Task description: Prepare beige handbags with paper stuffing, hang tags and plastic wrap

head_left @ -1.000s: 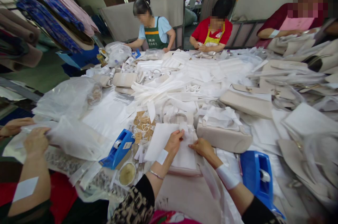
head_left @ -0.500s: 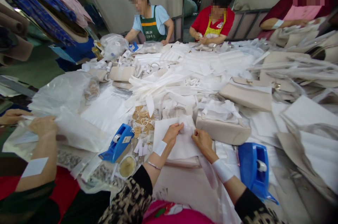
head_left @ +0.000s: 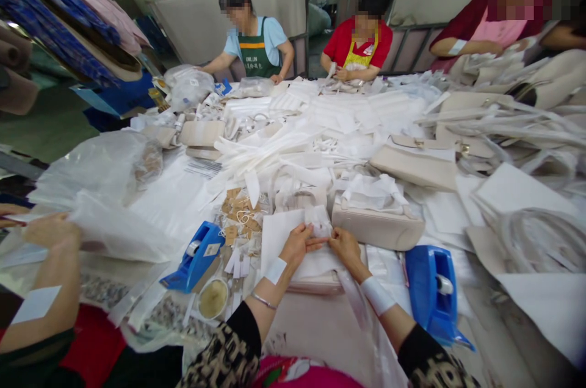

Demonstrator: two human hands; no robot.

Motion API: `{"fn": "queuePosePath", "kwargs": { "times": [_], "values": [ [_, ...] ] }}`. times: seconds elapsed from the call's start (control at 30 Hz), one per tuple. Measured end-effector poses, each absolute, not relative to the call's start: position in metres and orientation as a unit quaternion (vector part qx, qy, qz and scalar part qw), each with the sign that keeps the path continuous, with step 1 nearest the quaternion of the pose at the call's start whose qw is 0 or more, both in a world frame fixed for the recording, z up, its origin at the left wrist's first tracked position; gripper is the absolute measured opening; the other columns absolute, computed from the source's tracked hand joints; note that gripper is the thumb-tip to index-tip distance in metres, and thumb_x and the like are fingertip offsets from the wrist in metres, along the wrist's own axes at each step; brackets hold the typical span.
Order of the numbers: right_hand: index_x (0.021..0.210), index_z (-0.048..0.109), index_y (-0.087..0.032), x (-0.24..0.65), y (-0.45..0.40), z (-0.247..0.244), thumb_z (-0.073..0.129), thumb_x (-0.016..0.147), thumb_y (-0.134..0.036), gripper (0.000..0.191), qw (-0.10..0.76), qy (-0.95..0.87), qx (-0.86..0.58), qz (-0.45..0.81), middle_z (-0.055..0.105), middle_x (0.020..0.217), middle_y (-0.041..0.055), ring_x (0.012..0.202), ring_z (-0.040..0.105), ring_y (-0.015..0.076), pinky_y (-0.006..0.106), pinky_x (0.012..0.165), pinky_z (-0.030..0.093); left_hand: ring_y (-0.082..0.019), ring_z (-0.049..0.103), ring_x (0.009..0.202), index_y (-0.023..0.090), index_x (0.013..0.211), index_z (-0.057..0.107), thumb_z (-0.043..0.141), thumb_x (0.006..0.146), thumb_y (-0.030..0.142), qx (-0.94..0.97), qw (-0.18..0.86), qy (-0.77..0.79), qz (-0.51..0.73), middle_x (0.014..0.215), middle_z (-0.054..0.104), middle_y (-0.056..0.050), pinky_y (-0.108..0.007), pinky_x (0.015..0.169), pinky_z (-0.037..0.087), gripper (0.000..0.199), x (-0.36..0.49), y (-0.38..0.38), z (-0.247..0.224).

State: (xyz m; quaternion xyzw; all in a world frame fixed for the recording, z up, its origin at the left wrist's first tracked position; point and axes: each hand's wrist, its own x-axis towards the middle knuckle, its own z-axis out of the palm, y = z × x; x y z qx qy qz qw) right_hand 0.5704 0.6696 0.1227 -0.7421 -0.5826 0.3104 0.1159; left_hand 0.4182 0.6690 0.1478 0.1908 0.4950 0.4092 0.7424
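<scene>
A beige handbag (head_left: 315,283) lies in front of me with a white wrapping sheet (head_left: 280,235) over it. My left hand (head_left: 296,246) rests on this sheet, its fingers stretched out to the right. My right hand (head_left: 347,249) is closed in a pinch at the sheet's right side, its fingertips close to those of my left. A thin translucent white wrap (head_left: 319,218) bunches just beyond both hands. White tape pieces stick to both of my wrists. Right behind stands another beige handbag (head_left: 378,226) with its handles wrapped.
Blue tape dispensers stand left (head_left: 196,257) and right (head_left: 433,290). Near the left one lie brown tags (head_left: 238,211) and a round tub (head_left: 213,298). A co-worker's hand (head_left: 52,232) handles a plastic bag (head_left: 105,162) at left. More workers sit across the table.
My left fingers have straightened toward my right hand, and the hands are closer together. The view has shifted slightly. The co-worker's hands at left have moved further left in view.
</scene>
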Motion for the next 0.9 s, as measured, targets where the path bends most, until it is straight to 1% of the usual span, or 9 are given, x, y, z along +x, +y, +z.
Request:
{"fn": "queuePosePath", "kwargs": {
  "times": [0.17, 0.37, 0.43, 0.5, 0.53, 0.6, 0.7, 0.8, 0.9],
  "values": [
    [0.064, 0.056, -0.020, 0.572, 0.671, 0.112, 0.055, 0.076, -0.026, 0.014, 0.141, -0.580, -0.735, 0.320, 0.059, 0.063, 0.0013, 0.065, 0.052, 0.0163, 0.024, 0.056, 0.027, -0.022, 0.073, 0.080, 0.014, 0.097, 0.057, 0.063, 0.086, 0.030, 0.185, 0.738, 0.487, 0.428, 0.096, 0.069, -0.011, -0.027, 0.065, 0.058, 0.020, 0.421, 0.664, 0.144],
    [0.062, 0.056, -0.019, 0.580, 0.672, 0.101, 0.056, 0.072, -0.026, 0.013, 0.181, -0.583, -0.705, 0.361, 0.058, 0.060, 0.0009, 0.061, 0.053, 0.0161, 0.024, 0.056, 0.034, -0.022, 0.074, 0.081, 0.015, 0.098, 0.055, 0.064, 0.086, 0.033, 0.183, 0.725, 0.485, 0.454, 0.091, 0.068, -0.008, -0.035, 0.079, 0.058, 0.023, 0.429, 0.658, 0.133],
    [0.069, 0.060, -0.018, 0.592, 0.665, 0.104, 0.052, 0.074, -0.026, 0.012, 0.203, -0.590, -0.682, 0.383, 0.060, 0.061, 0.0009, 0.059, 0.055, 0.0160, 0.025, 0.057, 0.039, -0.023, 0.074, 0.080, 0.015, 0.093, 0.055, 0.067, 0.084, 0.034, 0.187, 0.722, 0.482, 0.459, 0.088, 0.067, -0.006, -0.037, 0.084, 0.056, 0.024, 0.431, 0.657, 0.130],
    [0.086, 0.063, -0.016, 0.610, 0.651, 0.112, 0.045, 0.075, -0.023, 0.022, 0.228, -0.599, -0.656, 0.400, 0.064, 0.069, 0.0025, 0.061, 0.058, 0.0164, 0.027, 0.059, 0.046, -0.024, 0.074, 0.080, 0.016, 0.088, 0.053, 0.070, 0.082, 0.036, 0.192, 0.721, 0.479, 0.463, 0.085, 0.067, -0.005, -0.040, 0.086, 0.054, 0.027, 0.431, 0.657, 0.128],
    [0.096, 0.063, -0.016, 0.620, 0.641, 0.118, 0.043, 0.074, -0.020, 0.030, 0.240, -0.603, -0.643, 0.406, 0.066, 0.078, 0.0040, 0.067, 0.062, 0.0172, 0.028, 0.063, 0.049, -0.025, 0.074, 0.080, 0.016, 0.086, 0.053, 0.071, 0.080, 0.037, 0.194, 0.720, 0.477, 0.464, 0.083, 0.066, -0.004, -0.041, 0.087, 0.053, 0.029, 0.431, 0.657, 0.128],
    [0.116, 0.058, -0.017, 0.640, 0.620, 0.131, 0.040, 0.070, -0.014, 0.050, 0.260, -0.637, -0.602, 0.406, 0.067, 0.104, 0.0082, 0.092, 0.065, 0.0199, 0.034, 0.079, 0.053, -0.026, 0.074, 0.079, 0.016, 0.086, 0.053, 0.073, 0.078, 0.039, 0.196, 0.720, 0.477, 0.464, 0.083, 0.066, -0.004, -0.042, 0.087, 0.053, 0.032, 0.431, 0.658, 0.126],
    [0.138, 0.045, -0.024, 0.660, 0.587, 0.142, 0.040, 0.065, -0.006, 0.076, 0.245, -0.759, -0.487, 0.355, 0.046, 0.145, 0.0086, 0.134, 0.041, 0.0226, 0.046, 0.107, 0.039, -0.025, 0.074, 0.078, 0.016, 0.088, 0.054, 0.074, 0.077, 0.040, 0.197, 0.722, 0.476, 0.462, 0.084, 0.066, -0.004, -0.043, 0.086, 0.052, 0.033, 0.431, 0.658, 0.125],
    [0.145, 0.038, -0.026, 0.660, 0.566, 0.140, 0.039, 0.065, 0.000, 0.084, 0.214, -0.843, -0.404, 0.284, 0.028, 0.156, 0.0068, 0.143, 0.027, 0.0228, 0.050, 0.114, 0.031, -0.025, 0.073, 0.080, 0.016, 0.086, 0.053, 0.075, 0.077, 0.039, 0.200, 0.723, 0.471, 0.464, 0.083, 0.065, -0.003, -0.041, 0.086, 0.053, 0.033, 0.430, 0.658, 0.126],
    [0.143, 0.041, -0.028, 0.648, 0.562, 0.136, 0.035, 0.073, 0.002, 0.077, 0.239, -0.851, -0.390, 0.258, 0.033, 0.154, 0.0063, 0.141, 0.031, 0.0205, 0.048, 0.111, 0.035, -0.026, 0.073, 0.082, 0.016, 0.084, 0.052, 0.074, 0.077, 0.039, 0.203, 0.727, 0.467, 0.462, 0.084, 0.065, -0.004, -0.040, 0.086, 0.054, 0.033, 0.430, 0.657, 0.127]
  ]
}}
